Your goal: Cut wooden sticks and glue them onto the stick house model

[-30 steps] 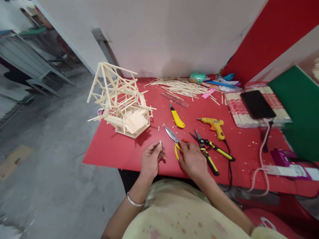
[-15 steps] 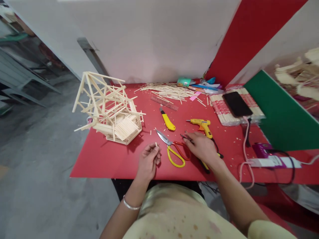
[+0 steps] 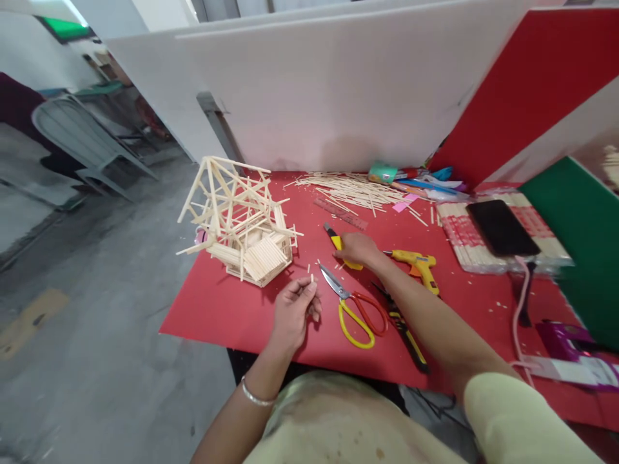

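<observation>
My left hand [image 3: 293,311] rests at the near side of the red table [image 3: 227,309], its fingers pinched on a short wooden stick [image 3: 312,279]. My right hand [image 3: 356,249] reaches forward and closes over the yellow utility knife [image 3: 334,238], whose black tip sticks out to the left. Scissors with yellow and red handles [image 3: 355,309] lie between my hands, blades pointing away. A stick-built house model [image 3: 239,222] stands at the table's left end.
A yellow glue gun [image 3: 416,264] and black-yellow cutters [image 3: 405,328] lie right of the scissors. Loose sticks [image 3: 353,187] and a ruler [image 3: 341,213] are at the back. A phone [image 3: 503,227] rests on stick packs. White and red partition boards [image 3: 338,90] enclose the table.
My right hand left the scissors and cutters and moved forward onto the yellow utility knife. My left hand kept the short stick and barely moved.
</observation>
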`<state>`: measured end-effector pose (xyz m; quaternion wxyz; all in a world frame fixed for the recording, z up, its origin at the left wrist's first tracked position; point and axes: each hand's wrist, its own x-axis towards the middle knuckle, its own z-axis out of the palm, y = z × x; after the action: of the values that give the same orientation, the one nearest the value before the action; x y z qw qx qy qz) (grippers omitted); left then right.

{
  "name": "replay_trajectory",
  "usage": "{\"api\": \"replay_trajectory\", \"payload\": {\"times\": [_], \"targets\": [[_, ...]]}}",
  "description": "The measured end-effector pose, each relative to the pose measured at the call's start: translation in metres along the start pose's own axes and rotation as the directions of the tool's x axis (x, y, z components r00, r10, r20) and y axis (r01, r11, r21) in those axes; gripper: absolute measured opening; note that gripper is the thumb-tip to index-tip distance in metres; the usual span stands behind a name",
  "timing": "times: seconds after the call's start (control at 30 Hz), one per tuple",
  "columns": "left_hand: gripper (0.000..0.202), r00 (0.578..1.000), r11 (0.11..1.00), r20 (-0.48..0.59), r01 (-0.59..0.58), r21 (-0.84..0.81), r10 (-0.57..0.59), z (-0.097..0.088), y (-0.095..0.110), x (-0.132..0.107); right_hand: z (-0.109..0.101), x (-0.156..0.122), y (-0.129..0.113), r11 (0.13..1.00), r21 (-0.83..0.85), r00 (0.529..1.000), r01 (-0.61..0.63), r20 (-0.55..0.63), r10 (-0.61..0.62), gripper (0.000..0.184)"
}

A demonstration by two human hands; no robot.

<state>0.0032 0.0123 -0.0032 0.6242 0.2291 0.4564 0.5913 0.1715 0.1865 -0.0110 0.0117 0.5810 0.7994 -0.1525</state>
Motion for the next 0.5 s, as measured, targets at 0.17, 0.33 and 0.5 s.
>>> {"api": "replay_trajectory", "payload": {"times": [0.17,0.33,0.5], "targets": [[0.033,0.997,0.999,-0.075,-0.028,0.038,0.03,-0.004,-0.002,0.01,-0.007,-0.064,-0.006,0.994,0.055,0.988,0.097,-0.123,-0.09,0.036],[0.026,0.997,0.998,-0.063,-0.05,0.044,0.053,-0.002,-0.002,0.011,-0.008,-0.139,-0.015,0.934,-0.114,0.895,0.338,-0.268,-0.357,0.043],[0.02,0.997,0.993,0.011,-0.074,0.096,0.073,-0.002,-0.004,0.004,-0.002,-0.159,-0.02,0.909,-0.2,0.859,0.366,-0.303,-0.412,0.047]]}}
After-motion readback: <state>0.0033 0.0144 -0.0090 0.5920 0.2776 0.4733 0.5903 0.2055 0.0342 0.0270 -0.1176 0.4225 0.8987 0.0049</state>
